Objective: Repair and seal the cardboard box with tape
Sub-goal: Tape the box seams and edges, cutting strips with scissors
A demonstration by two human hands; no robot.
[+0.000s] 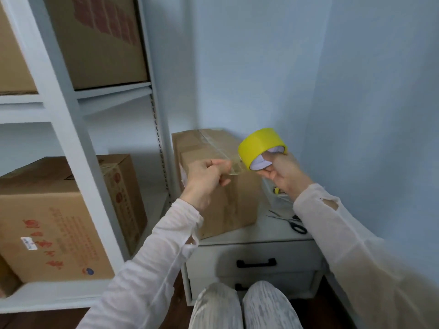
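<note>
Pinching loose tape end (236,167): left hand (204,176), in front of cardboard box (221,210) | right hand (282,173) grips yellow tape roll (255,144), front of box's right edge | box on white table (273,236) | clear tape strip (213,144) along box top | scissors (297,225) right of box | shelf (69,129) left of box

The cardboard box (221,200) takes the left part of the counter (268,231), very near the metal post (163,148) of the shelf rack, so there is only a narrow gap on that side. The blue wall (368,91) closes the corner behind and on the right. Right of the box, scissors (298,227) and a clear container (275,200) lie on the counter. Above the box the space is open. There the left hand (204,179) and right hand (282,173) hold a stretched strip from the tape roll (255,144).
</note>
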